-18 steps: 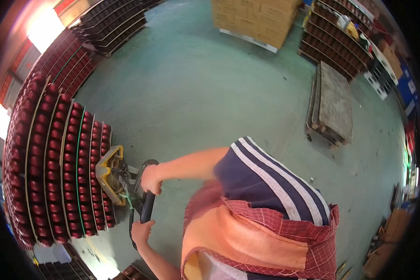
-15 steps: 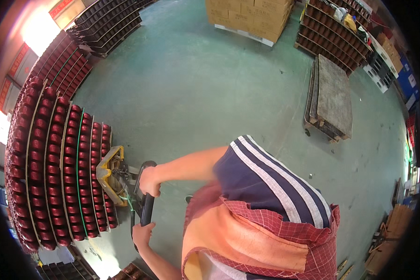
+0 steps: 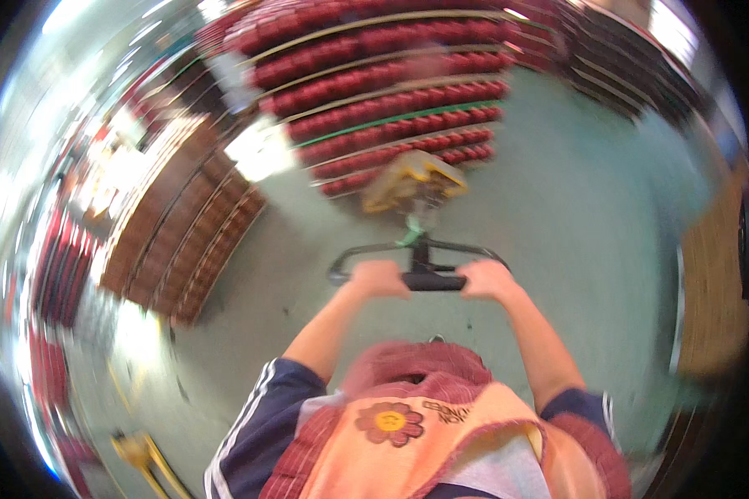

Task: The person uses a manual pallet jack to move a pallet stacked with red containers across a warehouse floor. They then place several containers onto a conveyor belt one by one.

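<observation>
Both of my hands grip the black loop handle (image 3: 429, 281) of a pallet jack. My left hand (image 3: 379, 278) holds its left side and my right hand (image 3: 486, 279) holds its right side. The handle's shaft runs forward to the yellow jack body (image 3: 412, 176), which sits under a pallet stacked with rows of dark red spools (image 3: 383, 83). The picture is blurred by motion.
Green floor (image 3: 574, 216) spreads to the right. Brown and red stacked pallets (image 3: 183, 241) stand at the left. Brown cartons (image 3: 711, 299) sit at the right rim. A second yellow jack handle (image 3: 141, 457) lies at the lower left.
The view has swung round: the loaded pallet, before at my left, is now straight ahead. My hands stay on the jack handle, now level side by side.
</observation>
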A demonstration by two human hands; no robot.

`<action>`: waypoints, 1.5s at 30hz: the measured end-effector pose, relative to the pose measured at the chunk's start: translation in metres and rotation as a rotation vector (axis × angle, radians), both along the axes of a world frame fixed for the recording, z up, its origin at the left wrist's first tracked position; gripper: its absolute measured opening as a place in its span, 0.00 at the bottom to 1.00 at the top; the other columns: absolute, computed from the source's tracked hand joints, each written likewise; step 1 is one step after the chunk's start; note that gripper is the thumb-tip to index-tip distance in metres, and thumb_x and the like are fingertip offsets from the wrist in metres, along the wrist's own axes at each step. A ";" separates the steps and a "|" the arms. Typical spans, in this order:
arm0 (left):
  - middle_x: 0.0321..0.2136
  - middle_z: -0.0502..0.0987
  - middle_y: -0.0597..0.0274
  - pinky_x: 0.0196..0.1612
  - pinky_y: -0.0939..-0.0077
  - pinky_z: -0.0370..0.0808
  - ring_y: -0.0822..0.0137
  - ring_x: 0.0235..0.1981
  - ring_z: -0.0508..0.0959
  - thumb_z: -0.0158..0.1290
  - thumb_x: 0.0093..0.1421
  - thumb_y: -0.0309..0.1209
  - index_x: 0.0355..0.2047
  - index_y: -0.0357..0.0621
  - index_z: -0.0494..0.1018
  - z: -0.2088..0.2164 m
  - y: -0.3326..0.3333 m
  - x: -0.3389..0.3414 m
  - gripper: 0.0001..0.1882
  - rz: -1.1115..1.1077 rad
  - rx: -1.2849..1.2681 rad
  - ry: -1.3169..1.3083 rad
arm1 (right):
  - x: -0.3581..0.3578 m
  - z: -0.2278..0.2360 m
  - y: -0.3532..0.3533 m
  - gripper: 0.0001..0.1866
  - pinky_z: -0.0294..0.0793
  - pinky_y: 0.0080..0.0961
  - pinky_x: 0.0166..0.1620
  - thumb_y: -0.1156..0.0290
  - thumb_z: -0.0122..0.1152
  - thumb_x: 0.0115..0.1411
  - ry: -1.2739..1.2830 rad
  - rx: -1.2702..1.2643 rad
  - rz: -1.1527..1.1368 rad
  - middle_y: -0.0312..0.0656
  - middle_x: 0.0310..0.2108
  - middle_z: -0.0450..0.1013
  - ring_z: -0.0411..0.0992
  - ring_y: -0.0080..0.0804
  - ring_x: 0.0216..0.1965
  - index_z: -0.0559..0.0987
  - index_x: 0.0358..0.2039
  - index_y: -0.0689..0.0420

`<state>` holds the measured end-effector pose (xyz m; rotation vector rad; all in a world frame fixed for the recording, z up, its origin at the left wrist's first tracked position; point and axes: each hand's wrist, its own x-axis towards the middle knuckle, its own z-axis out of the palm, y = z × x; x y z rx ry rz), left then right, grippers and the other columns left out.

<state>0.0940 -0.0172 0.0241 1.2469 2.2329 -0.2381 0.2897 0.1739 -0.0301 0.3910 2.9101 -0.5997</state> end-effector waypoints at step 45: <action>0.40 0.83 0.54 0.47 0.62 0.78 0.56 0.44 0.83 0.64 0.42 0.51 0.41 0.45 0.82 0.060 -0.256 0.299 0.29 0.077 0.015 -0.118 | 0.296 0.070 -0.257 0.21 0.75 0.43 0.41 0.57 0.66 0.41 -0.235 -0.065 -0.035 0.44 0.34 0.79 0.76 0.48 0.39 0.81 0.39 0.48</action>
